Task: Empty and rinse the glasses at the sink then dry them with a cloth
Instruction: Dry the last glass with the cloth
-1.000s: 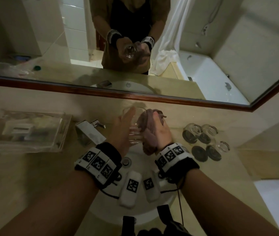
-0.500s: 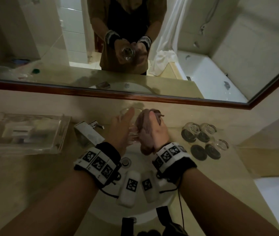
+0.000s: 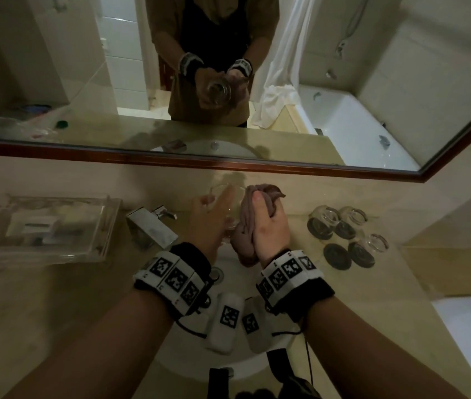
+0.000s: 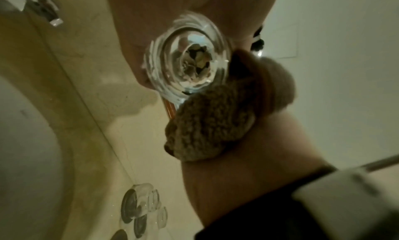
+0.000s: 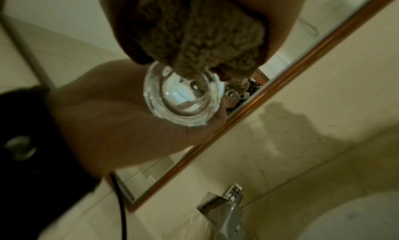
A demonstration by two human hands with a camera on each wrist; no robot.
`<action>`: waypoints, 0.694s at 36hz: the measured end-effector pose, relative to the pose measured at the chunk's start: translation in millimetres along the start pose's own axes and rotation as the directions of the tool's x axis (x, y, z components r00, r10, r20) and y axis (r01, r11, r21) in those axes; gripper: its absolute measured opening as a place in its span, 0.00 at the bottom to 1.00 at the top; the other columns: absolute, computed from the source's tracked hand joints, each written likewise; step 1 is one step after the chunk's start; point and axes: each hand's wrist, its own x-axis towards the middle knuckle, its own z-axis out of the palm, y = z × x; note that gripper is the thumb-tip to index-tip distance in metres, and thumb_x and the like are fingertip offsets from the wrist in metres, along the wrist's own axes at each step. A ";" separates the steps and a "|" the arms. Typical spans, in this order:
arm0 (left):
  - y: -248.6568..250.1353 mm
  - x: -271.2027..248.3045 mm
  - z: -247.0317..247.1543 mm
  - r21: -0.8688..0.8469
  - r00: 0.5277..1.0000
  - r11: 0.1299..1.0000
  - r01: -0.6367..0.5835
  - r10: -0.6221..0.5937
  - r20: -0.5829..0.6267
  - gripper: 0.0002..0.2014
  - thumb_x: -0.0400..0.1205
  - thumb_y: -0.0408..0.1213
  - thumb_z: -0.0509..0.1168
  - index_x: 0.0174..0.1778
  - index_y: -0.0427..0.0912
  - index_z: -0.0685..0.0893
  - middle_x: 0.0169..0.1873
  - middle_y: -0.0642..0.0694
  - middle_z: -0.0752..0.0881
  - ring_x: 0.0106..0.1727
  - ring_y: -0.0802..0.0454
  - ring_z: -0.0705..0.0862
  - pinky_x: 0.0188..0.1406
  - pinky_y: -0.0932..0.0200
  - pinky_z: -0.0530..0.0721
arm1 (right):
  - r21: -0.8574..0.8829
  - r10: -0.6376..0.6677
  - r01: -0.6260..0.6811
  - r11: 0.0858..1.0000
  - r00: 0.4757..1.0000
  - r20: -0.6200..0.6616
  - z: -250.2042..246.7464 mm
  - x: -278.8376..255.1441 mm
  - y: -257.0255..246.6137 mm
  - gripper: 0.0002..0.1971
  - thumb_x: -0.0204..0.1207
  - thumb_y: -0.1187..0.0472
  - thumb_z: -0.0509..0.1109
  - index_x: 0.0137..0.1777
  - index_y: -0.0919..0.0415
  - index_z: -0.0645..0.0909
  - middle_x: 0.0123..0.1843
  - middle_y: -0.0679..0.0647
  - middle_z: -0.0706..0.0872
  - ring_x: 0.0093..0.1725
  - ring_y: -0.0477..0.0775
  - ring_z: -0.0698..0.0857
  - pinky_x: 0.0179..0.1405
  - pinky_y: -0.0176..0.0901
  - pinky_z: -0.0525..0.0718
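Observation:
My left hand (image 3: 208,223) grips a clear glass (image 3: 228,197) above the sink (image 3: 237,280), fingers wrapped round its side. In the left wrist view the glass (image 4: 187,61) shows its thick base, held against my palm. A bunched brownish cloth (image 3: 246,226) sits in the grip of my right hand (image 3: 271,228), pressed against the glass's right side. The right wrist view shows the cloth (image 5: 194,35) over the rim of the glass (image 5: 183,96), with my left hand (image 5: 108,115) behind it. The mirror shows both hands round the glass.
Three other glasses (image 3: 332,223) lie on the counter to the right beside dark round coasters (image 3: 337,256). A chrome tap (image 3: 151,226) stands left of the basin. Further left is a clear tray (image 3: 50,226) with toiletries. A wood-framed mirror (image 3: 228,165) runs along the back wall.
Both hands stay together over the sink. The right hand with the cloth has shifted slightly against the glass.

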 end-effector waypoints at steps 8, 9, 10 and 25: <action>5.1 2.3 -7.3 -0.100 0.987 0.994 0.043 -0.027 0.156 0.25 0.87 0.60 0.53 0.56 0.41 0.82 0.38 0.44 0.88 0.33 0.51 0.86 0.31 0.59 0.82 | 0.070 0.153 -0.156 0.985 0.987 0.038 -4.9 7.7 -3.7 0.19 0.83 0.49 0.62 0.65 0.62 0.79 0.58 0.56 0.86 0.57 0.54 0.84 0.51 0.35 0.76; 4.7 4.3 -7.7 -0.046 0.995 0.999 0.016 -0.011 0.100 0.27 0.85 0.63 0.54 0.60 0.41 0.82 0.45 0.41 0.87 0.37 0.49 0.85 0.33 0.57 0.82 | 0.025 0.110 -0.110 0.994 0.994 0.023 -5.5 5.3 -4.3 0.19 0.83 0.49 0.62 0.65 0.61 0.79 0.57 0.54 0.85 0.56 0.53 0.82 0.50 0.33 0.73; 3.7 7.3 -7.3 0.010 0.999 1.000 -0.012 0.012 0.047 0.30 0.82 0.66 0.54 0.63 0.43 0.80 0.51 0.38 0.86 0.41 0.47 0.85 0.36 0.54 0.82 | -0.009 0.069 -0.069 0.998 0.998 0.007 -5.3 2.9 -4.5 0.17 0.84 0.50 0.62 0.64 0.61 0.79 0.55 0.52 0.83 0.54 0.50 0.81 0.47 0.30 0.71; -0.1 6.9 -10.6 -0.197 0.993 0.977 0.083 -0.063 0.104 0.47 0.65 0.66 0.74 0.75 0.41 0.74 0.63 0.37 0.85 0.49 0.45 0.90 0.35 0.54 0.86 | 0.057 0.187 -0.191 0.980 0.980 0.065 3.6 17.4 -7.5 0.19 0.82 0.47 0.63 0.64 0.61 0.80 0.60 0.59 0.86 0.61 0.59 0.84 0.64 0.48 0.79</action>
